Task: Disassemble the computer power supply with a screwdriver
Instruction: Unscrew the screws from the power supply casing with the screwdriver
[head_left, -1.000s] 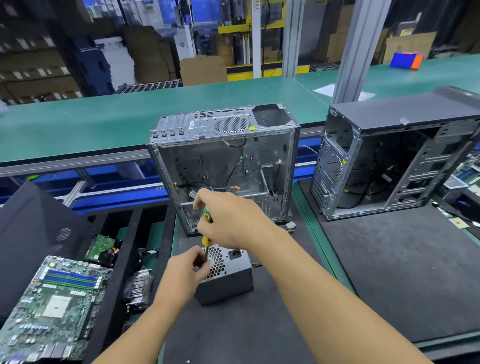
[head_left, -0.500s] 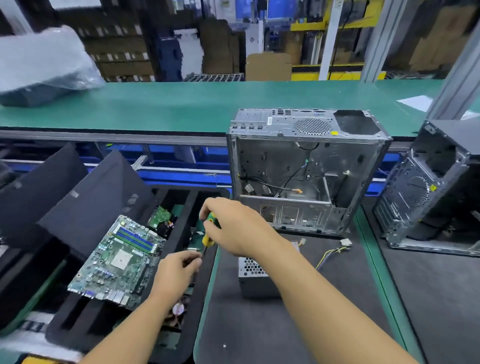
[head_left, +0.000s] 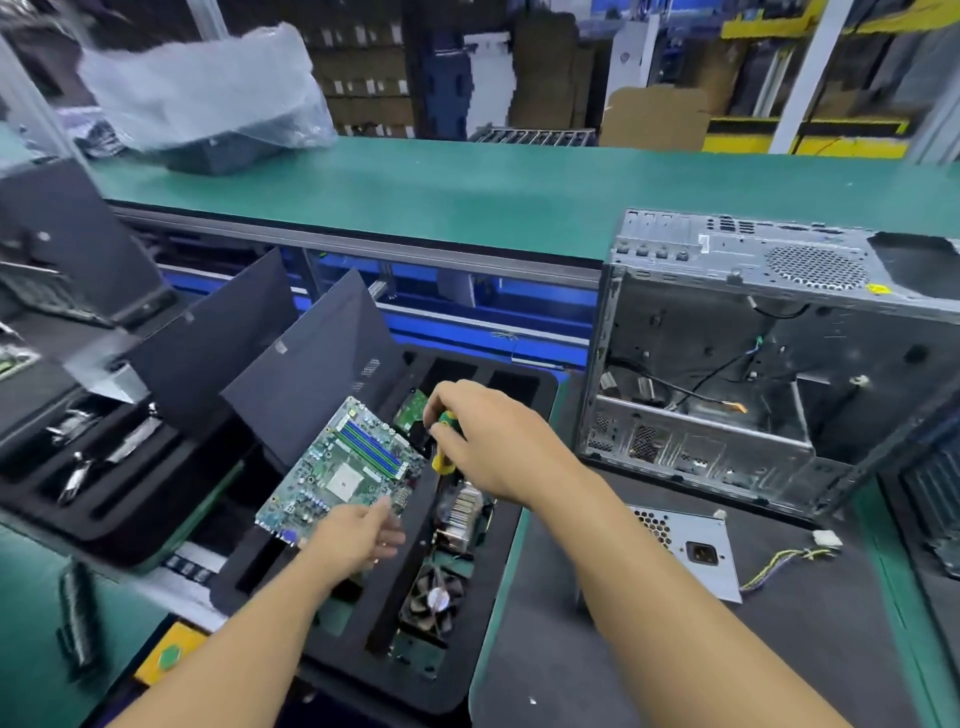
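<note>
1. On my feed the right hand (head_left: 483, 441) is clenched round the screwdriver (head_left: 441, 453). I can see its yellow-and-green handle under the knuckles, but the shaft and tip are hidden.
2. That hand hangs over the black foam tray (head_left: 543, 384), just beside the upper right edge of the motherboard (head_left: 343, 467), which leans tilted in the tray.
3. The left hand (head_left: 358, 535) sits lower, at the motherboard's near corner, with the thumb against the board's edge. Its fingers point right and are lightly bent, and I cannot tell whether they pinch anything small.
4. The power supply (head_left: 691, 551) is well apart from both hands. It is a grey box lying flat on the dark mat (head_left: 623, 665), to the right of the right forearm, with its vent holes and mains socket facing up.
5. Its cables (head_left: 779, 564) trail right across the mat to a white connector (head_left: 827, 538).
6. Just behind the supply stands the open computer case (head_left: 727, 364), its open side facing me and loose wires hanging inside.
7. In the tray's right-hand slot, near the right wrist, lie a finned heatsink (head_left: 462, 512) and a cooler fan (head_left: 436, 597).
8. Behind everything runs a green conveyor (head_left: 467, 197), and a plastic-wrapped bundle (head_left: 208, 98) rests on its far left.
</note>
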